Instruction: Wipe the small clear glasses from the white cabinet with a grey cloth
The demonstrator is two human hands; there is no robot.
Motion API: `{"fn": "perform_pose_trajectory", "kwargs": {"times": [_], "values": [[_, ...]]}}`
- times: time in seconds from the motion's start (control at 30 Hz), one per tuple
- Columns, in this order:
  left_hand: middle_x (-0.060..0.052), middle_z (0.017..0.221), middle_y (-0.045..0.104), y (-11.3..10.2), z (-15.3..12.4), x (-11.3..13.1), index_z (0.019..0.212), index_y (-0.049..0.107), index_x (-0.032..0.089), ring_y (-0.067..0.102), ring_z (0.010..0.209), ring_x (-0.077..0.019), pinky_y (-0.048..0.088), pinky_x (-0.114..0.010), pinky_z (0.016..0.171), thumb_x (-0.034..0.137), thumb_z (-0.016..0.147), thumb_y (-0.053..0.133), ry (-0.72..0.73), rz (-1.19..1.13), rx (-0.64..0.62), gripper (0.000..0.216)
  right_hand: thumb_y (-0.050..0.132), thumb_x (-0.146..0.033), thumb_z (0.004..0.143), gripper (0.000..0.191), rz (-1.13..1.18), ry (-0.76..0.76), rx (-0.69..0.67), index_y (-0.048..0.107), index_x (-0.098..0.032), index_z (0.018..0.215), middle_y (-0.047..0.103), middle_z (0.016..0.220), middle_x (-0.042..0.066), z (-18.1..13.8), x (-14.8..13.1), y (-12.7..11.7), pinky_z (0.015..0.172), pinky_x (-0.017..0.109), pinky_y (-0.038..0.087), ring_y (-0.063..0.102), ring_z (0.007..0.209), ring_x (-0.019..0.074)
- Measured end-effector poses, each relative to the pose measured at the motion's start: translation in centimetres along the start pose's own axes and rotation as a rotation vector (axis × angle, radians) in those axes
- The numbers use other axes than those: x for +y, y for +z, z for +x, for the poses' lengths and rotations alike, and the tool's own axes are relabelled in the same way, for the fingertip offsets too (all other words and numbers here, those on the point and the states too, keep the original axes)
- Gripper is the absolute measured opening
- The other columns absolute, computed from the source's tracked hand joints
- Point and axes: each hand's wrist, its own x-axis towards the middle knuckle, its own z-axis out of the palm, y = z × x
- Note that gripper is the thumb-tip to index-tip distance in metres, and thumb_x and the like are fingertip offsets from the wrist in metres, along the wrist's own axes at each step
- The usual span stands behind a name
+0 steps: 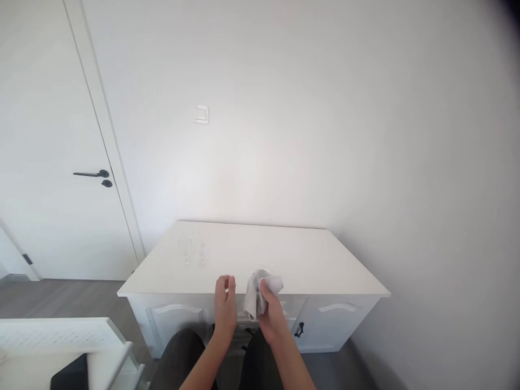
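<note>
My right hand [271,313] is closed on a crumpled grey cloth [260,290], held at the front edge of a white cabinet top [309,260]. Just to its left, my left hand [226,304] is raised with fingers curled and thumb and fingertips pinched together; what it holds, if anything, I cannot make out. Both hands hover in front of the cabinet's front edge. Faint wet or smudged marks [194,253] show on the left part of the top.
The white cabinet has doors with a black handle [299,329] below. A white door with a black lever handle [92,174] stands at left. A light switch [201,114] is on the wall. White furniture [60,336] sits at lower left. My knees are below.
</note>
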Motion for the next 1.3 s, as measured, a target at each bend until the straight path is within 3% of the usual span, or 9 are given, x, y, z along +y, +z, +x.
{"fn": "perform_pose_trajectory", "kwargs": {"times": [0.13, 0.27, 0.47, 0.6, 0.77, 0.93, 1.1, 1.2, 1.3], "values": [[-0.008, 0.100, 0.069, -0.2, -5.3, -2.0, 0.103, 0.064, 0.020, 0.064, 0.095, -0.0262, 0.051, -0.037, 0.085, 0.063, 0.093, 0.052, -0.099, -0.080, -0.310, 0.046, 0.089, -0.040, 0.068, 0.051, -0.002, -0.060, 0.060, 0.070, -0.019, 0.110, 0.076, 0.105, 0.007, -0.7, 0.0, -0.8, 0.069, 0.033, 0.056, 0.071, 0.096, 0.0275], [-0.009, 0.108, 0.069, 0.0, -8.4, -2.3, 0.121, 0.058, 0.021, 0.066, 0.096, -0.0245, 0.053, -0.033, 0.077, 0.063, 0.092, 0.056, -0.191, -0.253, -0.405, 0.051, 0.089, -0.039, 0.067, 0.049, -0.052, -0.017, 0.063, 0.070, -0.020, 0.107, 0.077, 0.099, 0.008, -1.8, 0.1, -0.5, 0.065, 0.034, 0.056, 0.072, 0.091, 0.0296], [-0.002, 0.083, 0.065, -0.1, -8.3, -2.6, 0.096, 0.060, 0.021, 0.063, 0.073, -0.0174, 0.055, -0.030, 0.070, 0.061, 0.087, 0.066, -0.223, -0.419, -0.386, 0.042, 0.079, -0.048, 0.076, 0.035, 0.054, -0.030, -0.084, 0.073, -0.023, 0.099, 0.077, 0.103, 0.006, -1.2, -1.7, -0.3, 0.079, 0.035, 0.056, 0.071, 0.097, 0.0240], [0.004, 0.063, 0.051, -1.3, -8.3, -2.2, 0.075, 0.056, 0.019, 0.043, 0.044, -0.0088, 0.040, -0.021, 0.038, 0.063, 0.085, 0.062, -0.524, -0.679, -0.530, 0.046, 0.086, -0.031, 0.066, 0.043, -0.076, -0.006, -0.194, 0.070, -0.022, 0.105, 0.075, 0.096, 0.004, -1.1, -2.5, -0.7, 0.075, 0.033, 0.054, 0.070, 0.090, 0.0233], [-0.002, 0.061, 0.057, -3.4, -8.7, -1.0, 0.065, 0.064, 0.013, 0.053, 0.048, -0.0121, 0.049, -0.023, 0.041, 0.045, 0.076, 0.077, -0.431, -0.533, -0.793, 0.036, 0.085, -0.016, 0.060, 0.049, -0.173, 0.098, -0.398, 0.069, -0.020, 0.106, 0.072, 0.101, 0.005, -2.7, -2.9, -0.6, 0.067, 0.027, 0.049, 0.067, 0.086, 0.0207], [-0.006, 0.052, 0.057, -3.7, -8.7, -1.4, 0.051, 0.058, 0.017, 0.056, 0.048, -0.0171, 0.046, -0.027, 0.046, 0.065, 0.085, 0.063, -0.323, -0.317, -0.580, 0.059, 0.088, -0.020, 0.054, 0.049, -0.196, 0.124, -0.430, 0.068, -0.020, 0.099, 0.071, 0.097, 0.004, -2.7, -2.5, 0.1, 0.070, 0.028, 0.048, 0.066, 0.082, 0.0193], [-0.005, 0.054, 0.055, -3.7, -8.3, -2.4, 0.054, 0.061, 0.022, 0.053, 0.052, -0.0174, 0.040, -0.026, 0.053, 0.053, 0.078, 0.078, 0.025, -0.027, -0.232, 0.043, 0.087, -0.026, 0.056, 0.044, -0.616, -0.170, -0.028, 0.068, -0.018, 0.095, 0.070, 0.083, 0.002, -2.4, -0.3, 1.8, 0.072, 0.032, 0.049, 0.063, 0.076, 0.0205], [-0.003, 0.050, 0.051, -3.5, -8.9, -2.6, 0.053, 0.056, 0.020, 0.050, 0.046, -0.0160, 0.038, -0.025, 0.045, 0.062, 0.081, 0.071, -0.183, -0.276, -0.437, 0.052, 0.086, -0.025, 0.057, 0.051, -0.705, -0.392, 0.082, 0.066, -0.020, 0.103, 0.072, 0.090, 0.002, -2.7, 0.0, 2.6, 0.079, 0.033, 0.050, 0.063, 0.080, 0.0207], [0.000, 0.048, 0.047, -3.2, -9.5, -2.6, 0.054, 0.049, 0.020, 0.046, 0.040, -0.0133, 0.031, -0.023, 0.034, 0.068, 0.084, 0.063, -0.524, -0.705, -0.680, 0.058, 0.087, -0.026, 0.059, 0.047, -0.409, -0.137, -0.062, 0.066, -0.020, 0.100, 0.071, 0.088, 0.002, -2.7, -0.6, 2.4, 0.076, 0.032, 0.051, 0.065, 0.079, 0.0198]]}}
